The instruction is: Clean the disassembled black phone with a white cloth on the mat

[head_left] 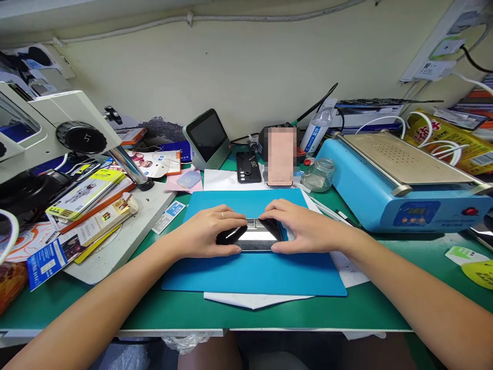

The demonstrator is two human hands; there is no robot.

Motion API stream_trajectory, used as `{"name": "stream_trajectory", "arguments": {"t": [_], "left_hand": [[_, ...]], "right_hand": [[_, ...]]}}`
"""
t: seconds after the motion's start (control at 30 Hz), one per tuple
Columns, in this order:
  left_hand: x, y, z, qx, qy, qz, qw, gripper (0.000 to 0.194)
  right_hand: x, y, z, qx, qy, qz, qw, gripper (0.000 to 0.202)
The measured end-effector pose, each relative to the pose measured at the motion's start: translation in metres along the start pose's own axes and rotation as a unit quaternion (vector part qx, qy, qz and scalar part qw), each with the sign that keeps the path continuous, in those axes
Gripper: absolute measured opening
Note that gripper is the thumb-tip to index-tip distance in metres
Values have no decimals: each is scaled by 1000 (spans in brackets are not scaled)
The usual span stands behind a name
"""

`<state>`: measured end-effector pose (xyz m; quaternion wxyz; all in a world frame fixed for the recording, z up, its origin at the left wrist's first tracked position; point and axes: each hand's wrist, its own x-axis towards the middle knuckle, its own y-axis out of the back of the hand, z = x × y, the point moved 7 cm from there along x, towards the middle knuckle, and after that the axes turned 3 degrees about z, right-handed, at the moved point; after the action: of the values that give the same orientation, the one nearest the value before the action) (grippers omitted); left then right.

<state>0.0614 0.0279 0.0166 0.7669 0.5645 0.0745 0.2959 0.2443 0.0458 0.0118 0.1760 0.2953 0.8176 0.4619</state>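
Small repair bench, likely an electronics workshop

A microscope [87, 131] on a stand, a blue heating machine [412, 180] with a perforated plate and digital readout, a work mat [254, 275], phones [248, 167] and a glass jar [319, 174] crowd a green table [389, 308] against a plain wall [246, 67].

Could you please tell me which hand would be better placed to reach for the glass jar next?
Probably the right hand: it is nearer the jar than the left hand. Both hold the phone, so the right would have to let go first.
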Motion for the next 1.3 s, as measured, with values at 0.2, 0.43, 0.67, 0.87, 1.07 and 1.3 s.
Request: {"name": "stream_trajectory", "arguments": {"t": [0.2,0.43,0.67,0.87,1.07,1.3], "left_hand": [[-5,4,-10,26,44,-42,998,83],[-12,19,-27,40,102,-62,992,77],[-13,17,-30,12,131,-89,987,67],[-15,16,-34,8,150,-95,984,72],[-15,16,-32,18,153,-96,983,69],[-14,16,-29,17,151,-97,984,63]], "right_hand": [[0,0,2,7,-2,0,1000,68],[-1,1,0,11,-5,-1,1000,70],[-2,2,1,15,-10,-4,1000,70],[-1,0,1,19,-11,-6,1000,73],[-3,0,5,25,-21,-24,999,80],[-8,6,16,13,-36,-36,999,83]]}}
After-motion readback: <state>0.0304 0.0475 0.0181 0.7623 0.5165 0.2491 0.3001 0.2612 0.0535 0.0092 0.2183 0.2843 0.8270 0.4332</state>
